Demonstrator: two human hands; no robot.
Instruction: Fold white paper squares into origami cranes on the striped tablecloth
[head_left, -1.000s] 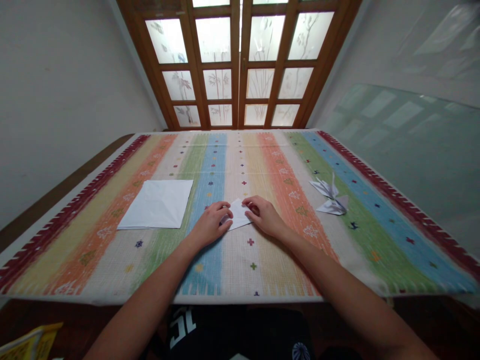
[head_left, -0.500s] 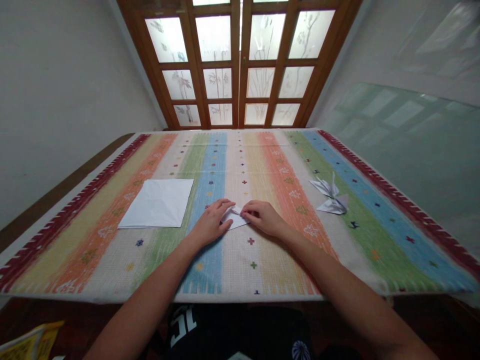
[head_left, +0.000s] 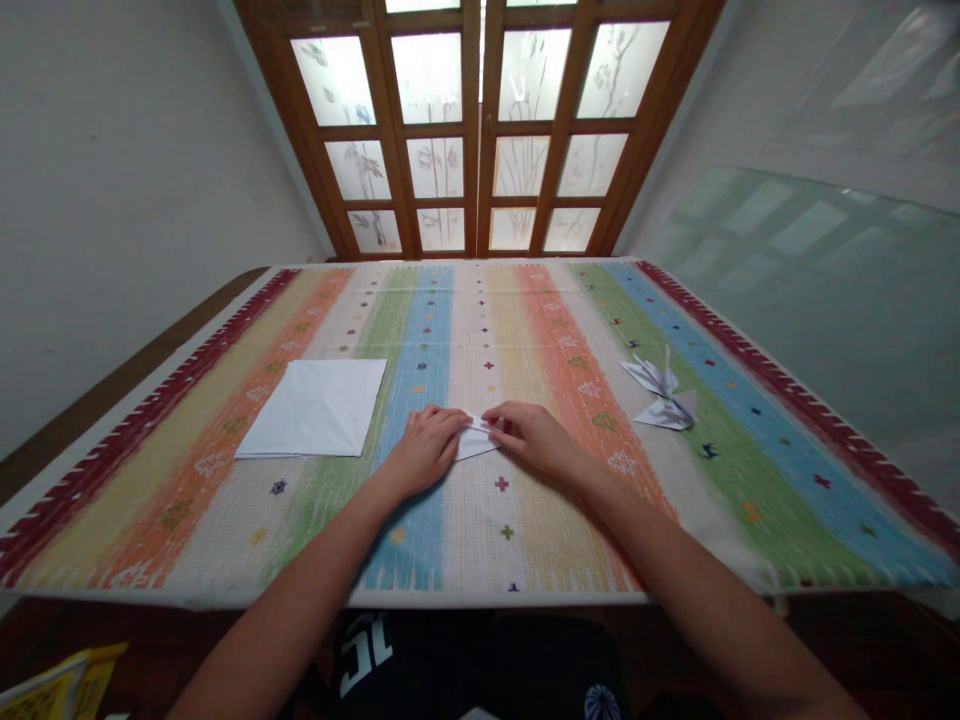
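Observation:
A small piece of folded white paper [head_left: 477, 446] lies on the striped tablecloth, between my two hands. My left hand [head_left: 430, 444] is closed on its left side, with fingers together and pressed down at the edge. From the right, my right hand [head_left: 525, 433] pinches the paper's upper right part between thumb and fingers. Part of the paper is hidden under the fingers of both hands. Off to the left lies a stack of white square paper sheets [head_left: 315, 408]. To the right rest folded white paper cranes [head_left: 663, 392], close against each other.
A striped, patterned tablecloth [head_left: 517, 340] covers the table. Wooden doors with glass panes [head_left: 480, 130] stand beyond its far edge. A glass-like panel [head_left: 817, 300] leans at the right wall. Something yellow [head_left: 67, 685] sits low at the left.
My left hand's fingers have drawn together and its thumb has tucked in along the paper. A flap of the paper now lies flatter. My right hand has barely shifted.

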